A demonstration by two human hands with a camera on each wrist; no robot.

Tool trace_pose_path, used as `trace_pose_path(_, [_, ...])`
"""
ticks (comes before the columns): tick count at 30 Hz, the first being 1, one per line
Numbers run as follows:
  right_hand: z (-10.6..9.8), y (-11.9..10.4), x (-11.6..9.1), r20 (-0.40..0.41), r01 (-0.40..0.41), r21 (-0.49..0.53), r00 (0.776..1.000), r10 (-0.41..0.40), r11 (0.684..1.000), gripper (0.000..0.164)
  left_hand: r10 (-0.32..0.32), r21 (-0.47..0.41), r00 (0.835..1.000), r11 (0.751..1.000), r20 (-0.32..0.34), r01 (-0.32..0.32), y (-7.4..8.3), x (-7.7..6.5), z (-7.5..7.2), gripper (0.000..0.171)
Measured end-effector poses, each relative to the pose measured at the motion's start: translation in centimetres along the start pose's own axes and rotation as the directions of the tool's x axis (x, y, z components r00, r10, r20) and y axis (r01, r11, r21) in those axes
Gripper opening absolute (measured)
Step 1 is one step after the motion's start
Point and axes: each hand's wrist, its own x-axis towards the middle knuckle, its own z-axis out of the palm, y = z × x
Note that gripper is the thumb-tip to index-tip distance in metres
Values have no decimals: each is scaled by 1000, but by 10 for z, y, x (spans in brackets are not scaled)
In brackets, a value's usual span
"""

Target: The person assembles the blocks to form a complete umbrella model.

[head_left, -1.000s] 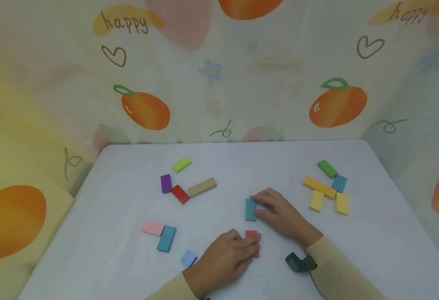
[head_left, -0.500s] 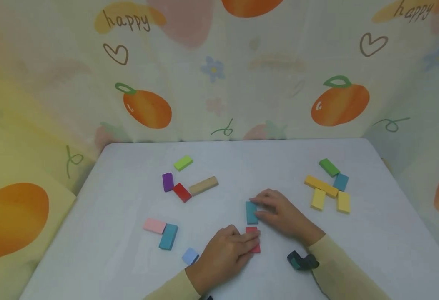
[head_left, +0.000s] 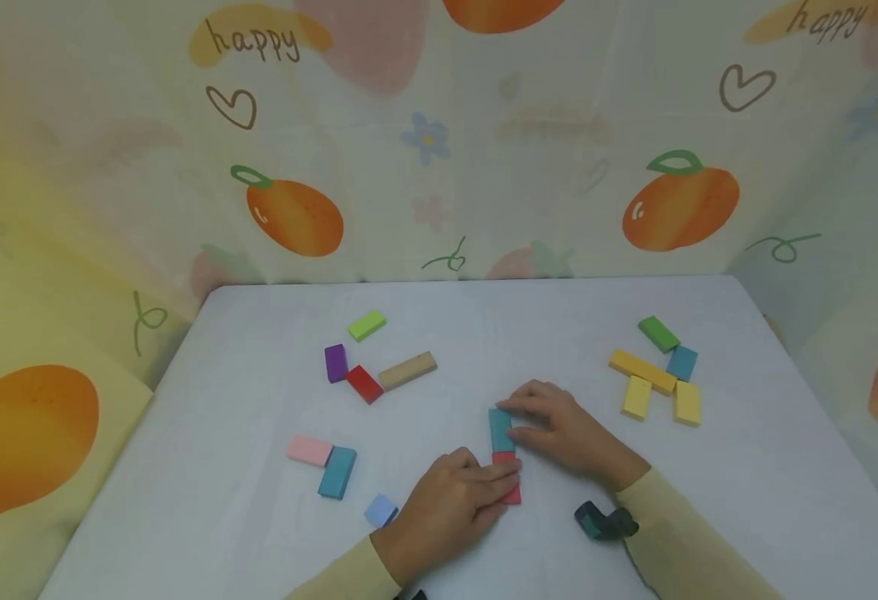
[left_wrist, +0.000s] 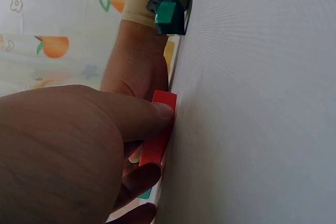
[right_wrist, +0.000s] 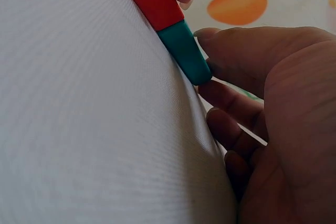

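In the head view a red block (head_left: 512,495) and a teal block (head_left: 500,429) lie end to end on the white table, touching. My left hand (head_left: 449,517) pinches the red block; its fingers cover the middle of it. The thumb (left_wrist: 164,110) shows against the red block (left_wrist: 157,142) in the left wrist view. My right hand (head_left: 566,433) holds the teal block from the right, fingertips at its far end and thumb at its side. The right wrist view shows the teal block (right_wrist: 185,52) flush against the red one, beside the right hand (right_wrist: 273,93).
A pink block (head_left: 308,451), a blue block (head_left: 337,472) and a light blue block (head_left: 382,511) lie left of my hands. Behind are purple (head_left: 336,363), red (head_left: 365,384), wooden (head_left: 407,371) and lime (head_left: 367,326) blocks. Yellow (head_left: 636,397), green and blue blocks lie at the right.
The gap between the teal and red blocks has closed: my right hand has moved the teal block toward me until it meets the red one. The left hand keeps its hold.
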Motion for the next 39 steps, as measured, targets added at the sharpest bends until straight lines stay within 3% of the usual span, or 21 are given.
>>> trace_pose_path(10, [-2,-2,0,18,-33,15,999,33,999,40,-3,0,1000,1000,-2,3,0,0,1,47])
trace_pose_path(39, [0,1,2,12,13,19,1000,-14,1000,39,-16,-2,1000,1000,13,16,1,1,1,47])
